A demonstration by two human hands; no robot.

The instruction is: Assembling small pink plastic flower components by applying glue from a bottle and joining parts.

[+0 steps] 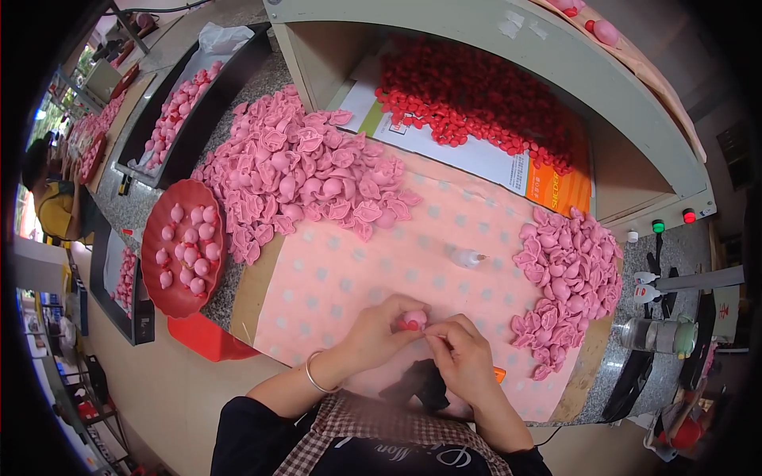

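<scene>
Speckled stone workbench (143, 208), pink dotted cloth (373, 270) over cardboard, two pink part heaps (298, 170), red tray (184, 247), small bottle (467, 257)

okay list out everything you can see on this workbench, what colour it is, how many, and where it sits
Small pink rounded plastic piece: one, pink with a red bit, pinched between both hands at the near table edge.
Large heap of pink moulded shell pieces: too many to count, pink, far left of the pink dotted cloth.
Smaller heap of pink pieces: many, pink, right side of the cloth.
Pile of small red pieces: many, red, inside the open cabinet behind.
Round red tray: one, left edge, holding roughly a dozen finished pink pieces.
Small clear dropper bottle: one, lying mid-cloth.
Black trays: several, far left, with pink pieces.
Left hand: bangle on the wrist.
Right hand: fingers on the piece.
</scene>
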